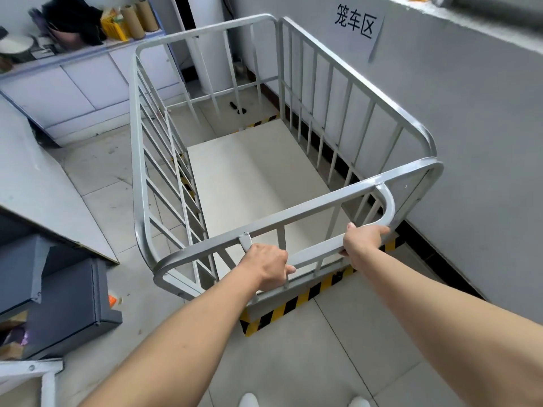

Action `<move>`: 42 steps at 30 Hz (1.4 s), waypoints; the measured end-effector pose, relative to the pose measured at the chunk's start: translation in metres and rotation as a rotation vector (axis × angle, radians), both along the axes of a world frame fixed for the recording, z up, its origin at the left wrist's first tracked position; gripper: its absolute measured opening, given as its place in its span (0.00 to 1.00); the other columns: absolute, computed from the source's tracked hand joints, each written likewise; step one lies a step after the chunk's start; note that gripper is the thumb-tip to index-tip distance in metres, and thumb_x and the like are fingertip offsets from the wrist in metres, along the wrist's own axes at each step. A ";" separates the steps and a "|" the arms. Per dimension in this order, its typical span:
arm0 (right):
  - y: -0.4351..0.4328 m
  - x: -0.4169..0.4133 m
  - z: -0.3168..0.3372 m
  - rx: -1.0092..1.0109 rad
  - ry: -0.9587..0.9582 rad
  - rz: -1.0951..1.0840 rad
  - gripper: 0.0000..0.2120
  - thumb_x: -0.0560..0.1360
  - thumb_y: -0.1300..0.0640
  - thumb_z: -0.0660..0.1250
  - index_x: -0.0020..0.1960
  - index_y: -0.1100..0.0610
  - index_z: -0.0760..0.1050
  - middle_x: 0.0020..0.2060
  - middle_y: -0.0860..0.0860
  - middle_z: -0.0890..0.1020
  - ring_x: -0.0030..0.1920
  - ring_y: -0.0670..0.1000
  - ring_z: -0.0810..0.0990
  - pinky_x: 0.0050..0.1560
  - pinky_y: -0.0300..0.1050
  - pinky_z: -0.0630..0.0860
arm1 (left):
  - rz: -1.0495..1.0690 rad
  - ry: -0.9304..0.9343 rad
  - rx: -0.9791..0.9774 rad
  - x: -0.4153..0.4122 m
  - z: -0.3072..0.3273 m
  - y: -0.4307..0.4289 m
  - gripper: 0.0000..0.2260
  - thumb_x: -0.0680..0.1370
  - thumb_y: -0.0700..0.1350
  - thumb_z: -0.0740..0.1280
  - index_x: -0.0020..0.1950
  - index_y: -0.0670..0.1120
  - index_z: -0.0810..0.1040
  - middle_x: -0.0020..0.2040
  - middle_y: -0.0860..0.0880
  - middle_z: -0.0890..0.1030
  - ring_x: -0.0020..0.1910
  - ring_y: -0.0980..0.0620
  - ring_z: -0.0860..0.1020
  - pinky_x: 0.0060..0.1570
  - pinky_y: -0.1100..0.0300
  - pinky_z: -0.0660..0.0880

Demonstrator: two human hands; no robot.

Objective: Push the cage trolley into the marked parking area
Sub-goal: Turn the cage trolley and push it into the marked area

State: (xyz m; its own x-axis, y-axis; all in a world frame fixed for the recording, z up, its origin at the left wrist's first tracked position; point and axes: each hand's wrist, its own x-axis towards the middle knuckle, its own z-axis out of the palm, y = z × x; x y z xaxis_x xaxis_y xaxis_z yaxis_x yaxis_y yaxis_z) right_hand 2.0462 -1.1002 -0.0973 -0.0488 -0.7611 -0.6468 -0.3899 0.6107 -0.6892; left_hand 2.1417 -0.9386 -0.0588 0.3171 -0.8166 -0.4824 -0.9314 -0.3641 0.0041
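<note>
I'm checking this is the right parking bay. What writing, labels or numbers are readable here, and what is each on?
"笼车区": black characters on a white paper sign fixed to the grey wall, above the far right side of the cage trolley.
Yellow packaging on the shelf at upper left: any print is too small and blurred to read.
No other text shows.

One trolley [235, 177]. One wall sign [357, 23]. Two cardboard tubes [138, 20] on the bench [58, 58]. My two grips: left [266, 267], right [363, 240]. Two shoe tips [249, 400].
</note>
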 end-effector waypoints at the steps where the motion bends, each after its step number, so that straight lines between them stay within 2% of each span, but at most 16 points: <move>1: -0.012 -0.003 0.001 0.022 -0.022 -0.009 0.28 0.83 0.53 0.55 0.78 0.50 0.45 0.56 0.53 0.77 0.66 0.60 0.73 0.68 0.60 0.69 | 0.016 -0.003 -0.006 -0.004 0.000 -0.011 0.19 0.82 0.55 0.54 0.56 0.42 0.77 0.56 0.41 0.81 0.58 0.40 0.78 0.56 0.51 0.71; 2: -0.024 -0.006 0.000 0.042 -0.018 -0.008 0.26 0.83 0.51 0.51 0.78 0.52 0.47 0.50 0.50 0.77 0.68 0.59 0.71 0.70 0.60 0.66 | 0.033 -0.006 -0.010 -0.008 -0.001 -0.021 0.19 0.82 0.55 0.54 0.56 0.42 0.77 0.55 0.41 0.82 0.57 0.40 0.78 0.56 0.51 0.71; 3: -0.035 -0.008 0.001 0.058 -0.028 -0.009 0.26 0.84 0.51 0.51 0.78 0.52 0.46 0.51 0.49 0.77 0.68 0.59 0.71 0.71 0.60 0.65 | 0.048 -0.008 -0.016 -0.012 -0.002 -0.031 0.19 0.82 0.55 0.54 0.55 0.42 0.77 0.55 0.41 0.82 0.57 0.40 0.78 0.56 0.51 0.71; 5: -0.052 -0.008 0.005 0.039 -0.045 0.033 0.32 0.82 0.54 0.57 0.78 0.50 0.42 0.66 0.55 0.73 0.67 0.60 0.73 0.67 0.60 0.70 | 0.073 -0.015 -0.024 -0.017 -0.003 -0.049 0.19 0.82 0.55 0.55 0.55 0.42 0.77 0.55 0.41 0.82 0.56 0.40 0.78 0.56 0.51 0.71; 7: -0.070 -0.008 0.004 0.007 -0.041 0.047 0.35 0.80 0.56 0.61 0.77 0.50 0.41 0.71 0.58 0.67 0.65 0.61 0.74 0.64 0.60 0.73 | 0.095 -0.019 -0.027 -0.021 -0.004 -0.067 0.19 0.82 0.55 0.55 0.54 0.42 0.77 0.54 0.41 0.82 0.56 0.40 0.79 0.56 0.51 0.72; 16: -0.115 0.000 0.008 -0.019 -0.016 0.088 0.35 0.80 0.57 0.62 0.77 0.52 0.43 0.67 0.60 0.70 0.60 0.60 0.77 0.60 0.58 0.77 | 0.129 -0.001 -0.030 -0.013 -0.003 -0.111 0.19 0.82 0.56 0.55 0.54 0.42 0.78 0.55 0.42 0.82 0.57 0.41 0.78 0.56 0.51 0.72; 23: -0.141 0.007 0.012 -0.061 0.040 0.127 0.34 0.80 0.57 0.62 0.77 0.54 0.45 0.66 0.60 0.71 0.58 0.60 0.78 0.51 0.57 0.82 | 0.131 -0.003 -0.027 -0.011 -0.002 -0.137 0.20 0.82 0.55 0.55 0.57 0.42 0.78 0.56 0.41 0.81 0.58 0.40 0.78 0.55 0.50 0.72; 29: -0.147 0.005 0.020 0.018 -0.025 0.036 0.32 0.81 0.56 0.60 0.78 0.53 0.45 0.66 0.57 0.72 0.61 0.59 0.76 0.60 0.56 0.77 | 0.212 0.055 -0.017 -0.015 0.000 -0.143 0.20 0.82 0.56 0.55 0.56 0.42 0.77 0.56 0.42 0.81 0.58 0.40 0.78 0.55 0.50 0.72; 32: -0.143 -0.001 0.024 -0.195 0.336 0.326 0.35 0.78 0.53 0.66 0.76 0.62 0.51 0.71 0.61 0.64 0.66 0.62 0.70 0.66 0.56 0.71 | 0.332 0.202 -0.108 -0.017 0.004 -0.133 0.16 0.81 0.56 0.59 0.52 0.43 0.75 0.54 0.44 0.80 0.57 0.42 0.77 0.52 0.52 0.71; 34: -0.134 -0.007 0.028 -0.506 0.547 0.580 0.31 0.76 0.52 0.67 0.73 0.62 0.58 0.71 0.60 0.63 0.69 0.62 0.65 0.70 0.56 0.66 | 0.394 0.260 -0.257 -0.018 0.007 -0.122 0.16 0.80 0.54 0.63 0.60 0.43 0.76 0.60 0.46 0.79 0.63 0.45 0.74 0.62 0.52 0.69; 36: -0.119 -0.005 0.029 -0.768 0.503 0.874 0.25 0.77 0.49 0.65 0.69 0.60 0.66 0.68 0.59 0.68 0.68 0.60 0.65 0.71 0.54 0.63 | 0.437 0.196 -0.365 -0.015 0.008 -0.105 0.19 0.80 0.49 0.64 0.70 0.44 0.71 0.69 0.47 0.73 0.71 0.48 0.68 0.74 0.54 0.58; 37: -0.111 -0.003 0.030 -0.811 0.439 1.056 0.22 0.77 0.48 0.64 0.67 0.59 0.70 0.66 0.57 0.71 0.67 0.58 0.67 0.71 0.53 0.64 | 0.472 0.144 -0.376 -0.010 0.007 -0.096 0.21 0.80 0.47 0.64 0.72 0.44 0.68 0.72 0.47 0.70 0.73 0.48 0.65 0.76 0.55 0.53; 39: -0.094 0.002 0.024 -0.766 0.372 1.424 0.15 0.77 0.43 0.63 0.54 0.53 0.77 0.55 0.54 0.78 0.61 0.56 0.72 0.68 0.53 0.64 | 0.574 0.070 -0.305 0.002 0.002 -0.078 0.27 0.79 0.46 0.65 0.76 0.45 0.61 0.77 0.46 0.63 0.77 0.48 0.58 0.78 0.53 0.49; 40: -0.088 0.003 0.021 -0.748 0.401 1.580 0.13 0.77 0.41 0.63 0.48 0.51 0.76 0.50 0.52 0.79 0.57 0.56 0.74 0.68 0.53 0.63 | 0.614 0.064 -0.260 0.005 -0.001 -0.071 0.29 0.79 0.47 0.65 0.78 0.45 0.58 0.78 0.47 0.59 0.78 0.48 0.55 0.78 0.52 0.48; 41: -0.085 0.004 0.018 -0.772 0.449 1.690 0.13 0.76 0.40 0.62 0.46 0.50 0.75 0.49 0.50 0.79 0.56 0.55 0.74 0.68 0.53 0.62 | 0.621 0.073 -0.235 0.008 -0.004 -0.068 0.31 0.79 0.49 0.65 0.78 0.46 0.56 0.79 0.47 0.56 0.79 0.48 0.53 0.78 0.52 0.46; 42: -0.085 0.004 0.013 -0.835 0.485 1.749 0.14 0.77 0.41 0.62 0.51 0.51 0.76 0.52 0.50 0.79 0.58 0.54 0.74 0.68 0.51 0.62 | 0.610 0.094 -0.232 0.007 -0.005 -0.068 0.32 0.78 0.51 0.66 0.79 0.46 0.55 0.80 0.47 0.55 0.80 0.48 0.51 0.78 0.52 0.46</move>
State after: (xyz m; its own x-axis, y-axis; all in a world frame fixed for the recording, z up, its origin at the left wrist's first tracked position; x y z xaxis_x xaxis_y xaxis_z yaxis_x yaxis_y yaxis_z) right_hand 2.0504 -1.1854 -0.0840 0.9156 -0.2202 -0.3365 -0.3044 -0.9263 -0.2222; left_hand 2.1491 -1.0063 -0.0642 0.7213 -0.5897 -0.3633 -0.5499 -0.8065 0.2173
